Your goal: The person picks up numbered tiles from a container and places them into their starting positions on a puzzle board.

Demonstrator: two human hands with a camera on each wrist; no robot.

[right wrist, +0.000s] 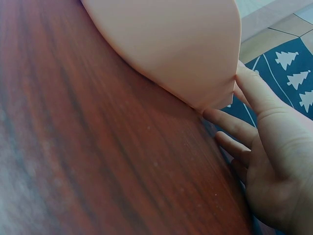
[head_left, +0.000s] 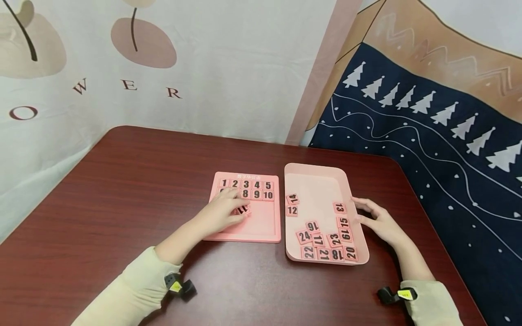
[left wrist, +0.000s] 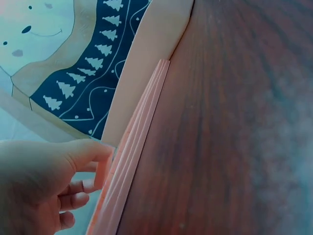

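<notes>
My left hand [head_left: 220,210] is over the pink number board [head_left: 261,222] in the head view. Between its thumb and fingertips it pinches a number tile marked 11 [head_left: 243,209], tilted just below the second row. Tiles 1 to 10 fill the board's top two rows, partly covered by the fingers. In the left wrist view the tile [left wrist: 101,174] is seen edge-on against the board's side. My right hand [head_left: 379,222] rests at the right wall of the pink tray [head_left: 314,181], thumb and fingertips touching its rim and outer side.
Loose number tiles lie in the tray, including 14 [head_left: 292,199], 12 [head_left: 291,210] and 13 [head_left: 339,208], with several crowded at its near end. Board and tray stand side by side on a dark reddish wooden table [head_left: 163,163]. Printed curtains [head_left: 244,68] hang behind it.
</notes>
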